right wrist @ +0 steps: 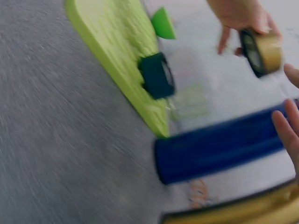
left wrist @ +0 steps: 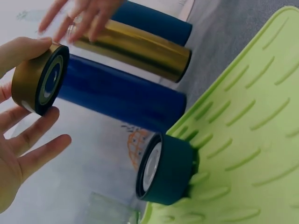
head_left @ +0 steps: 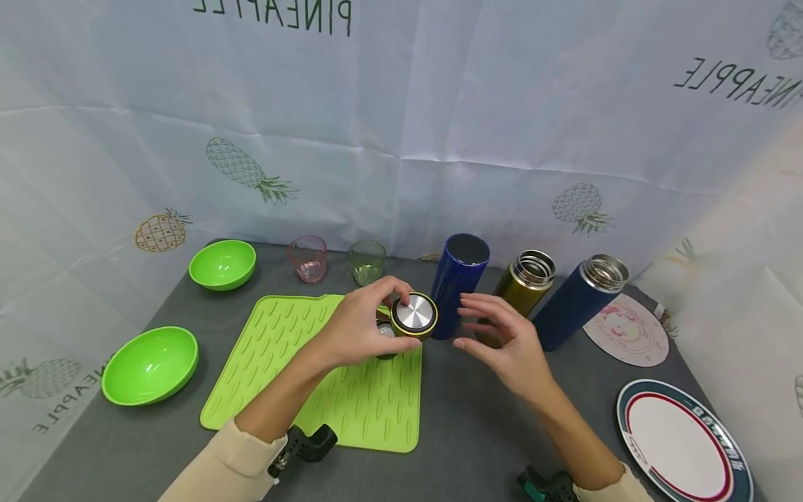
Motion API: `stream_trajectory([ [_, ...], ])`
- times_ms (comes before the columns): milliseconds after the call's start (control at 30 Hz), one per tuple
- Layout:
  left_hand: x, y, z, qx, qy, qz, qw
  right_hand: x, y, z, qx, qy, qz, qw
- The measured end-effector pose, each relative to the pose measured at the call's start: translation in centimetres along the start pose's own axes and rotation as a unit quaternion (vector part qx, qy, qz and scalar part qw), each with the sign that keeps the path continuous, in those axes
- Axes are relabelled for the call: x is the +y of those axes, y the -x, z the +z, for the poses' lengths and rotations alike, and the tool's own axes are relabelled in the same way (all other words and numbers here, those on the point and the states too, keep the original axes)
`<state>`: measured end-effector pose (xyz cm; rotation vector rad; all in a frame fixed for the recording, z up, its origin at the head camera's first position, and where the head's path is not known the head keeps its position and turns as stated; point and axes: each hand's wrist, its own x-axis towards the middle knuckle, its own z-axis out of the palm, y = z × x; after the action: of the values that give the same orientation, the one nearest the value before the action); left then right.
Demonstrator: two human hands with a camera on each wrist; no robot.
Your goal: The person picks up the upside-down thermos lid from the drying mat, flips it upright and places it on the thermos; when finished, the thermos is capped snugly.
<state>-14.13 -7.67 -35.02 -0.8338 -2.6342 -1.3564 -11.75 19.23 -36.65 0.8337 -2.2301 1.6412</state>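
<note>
In my left hand (head_left: 354, 324) I grip a gold bottle lid (head_left: 417, 315) with a shiny silver top, thumb and fingers at its rim, raised over the green mat (head_left: 376, 408). My right hand (head_left: 505, 341) holds nothing; its fingers are spread and bent beside the lid, apart from it. Just behind that hand stands the gold bottle (head_left: 523, 282), its steel mouth uncovered. A glossy blue bottle (head_left: 454, 286) with a closed top rises between the hands. On the mat lies a dark blue lid (left wrist: 177, 170), underside up, mostly hidden by my left hand in the head view.
A dark blue bottle (head_left: 567, 310) without a lid stands at right, near a pink round board (head_left: 627, 331) and a rimmed plate (head_left: 680, 439). Two green bowls (head_left: 150, 366) sit at left. Pink (head_left: 309, 258) and green glasses (head_left: 367, 261) stand along the back curtain.
</note>
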Motion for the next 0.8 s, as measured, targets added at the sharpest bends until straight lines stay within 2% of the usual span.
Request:
stream_trajectory([
  [67, -0.1, 0.1, -0.2, 0.002, 0.002, -0.003, 1.0000, -0.5, 0.2, -1.2, 0.047, -0.002, -0.048, 0.998],
  [167, -0.3, 0.1, -0.4, 0.000, 0.017, -0.007, 0.9998, -0.8, 0.3, -3.1, 0.121, -0.015, -0.117, 0.986],
  [233, -0.4, 0.2, -0.5, -0.003, 0.026, -0.009, 0.9996, -0.8, 0.3, -4.3, 0.159, -0.012, -0.131, 0.978],
  [300, -0.5, 0.3, -0.5, -0.005, 0.031, -0.010, 0.9995, -0.7, 0.4, -5.2, 0.187, -0.005, -0.127, 0.974],
  [400, -0.6, 0.4, -0.5, -0.007, 0.030, -0.011, 0.9995, -0.1, 0.4, -6.1, 0.207, -0.003, -0.096, 0.974],
  [500, -0.7, 0.5, -0.4, -0.006, 0.027, -0.011, 0.9995, 0.9, 0.6, -6.3, 0.207, -0.028, -0.053, 0.977],
  [633, -0.8, 0.6, -0.4, -0.007, 0.026, -0.010, 0.9996, 2.5, 1.0, -5.9, 0.199, -0.052, 0.034, 0.978],
  [800, -1.0, 0.7, -0.3, -0.011, 0.028, -0.010, 0.9995, 4.4, 1.1, -5.2, 0.195, -0.059, 0.125, 0.971],
])
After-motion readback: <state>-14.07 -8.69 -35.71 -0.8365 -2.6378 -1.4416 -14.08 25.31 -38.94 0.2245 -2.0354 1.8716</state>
